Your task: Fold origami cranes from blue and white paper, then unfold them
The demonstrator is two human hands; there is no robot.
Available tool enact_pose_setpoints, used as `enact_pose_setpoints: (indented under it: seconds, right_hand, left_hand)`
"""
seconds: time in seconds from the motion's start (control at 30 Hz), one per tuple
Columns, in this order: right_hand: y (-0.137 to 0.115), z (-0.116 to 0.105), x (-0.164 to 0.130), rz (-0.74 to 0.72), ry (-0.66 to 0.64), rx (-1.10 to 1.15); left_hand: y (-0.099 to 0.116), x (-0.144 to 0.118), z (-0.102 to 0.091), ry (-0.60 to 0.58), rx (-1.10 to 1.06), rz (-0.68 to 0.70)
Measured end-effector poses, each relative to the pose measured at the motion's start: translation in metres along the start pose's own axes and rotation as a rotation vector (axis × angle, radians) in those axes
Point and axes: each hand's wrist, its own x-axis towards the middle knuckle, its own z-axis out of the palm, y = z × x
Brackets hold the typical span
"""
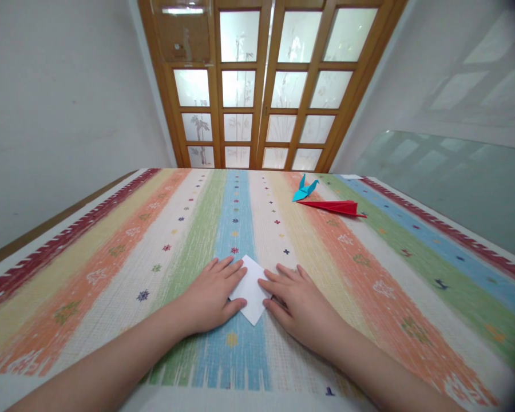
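Head view: we have left hand and right hand splayed, unclenched, fingertips over white paper between them, hiding its side corners. Diamond on striped cloth, long axis near-far, one corner toward us. Farther right: red folded paper, blue origami; then wooden doors.

Head-worn camera: faces forward and down over multicoloured striped tablecloth; bare left hand, bare right hand near; brown wooden glass-paned doors farthest.

white paper
a plain diamond, flat on the striped cloth, mostly over its blue band, one corner pointing toward the near edge
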Motion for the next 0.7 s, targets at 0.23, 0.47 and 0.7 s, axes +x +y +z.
enact_pose_setpoints:
  seconds: [0.23,0.47,0.7]
  right_hand:
    - [0.006,-0.007,-0.004,0.021,0.064,0.0]
    - [0.009,-0.003,-0.002,0.033,0.029,-0.026]
    - [0.011,-0.009,-0.004,0.057,0.018,-0.131]
  left_hand:
    - [-0.003,-0.007,-0.007,0.057,0.02,-0.001]
    - [-0.005,-0.008,-0.009,0.091,0.04,0.062]
    - [0.004,-0.014,-0.027,0.06,0.078,0.094]
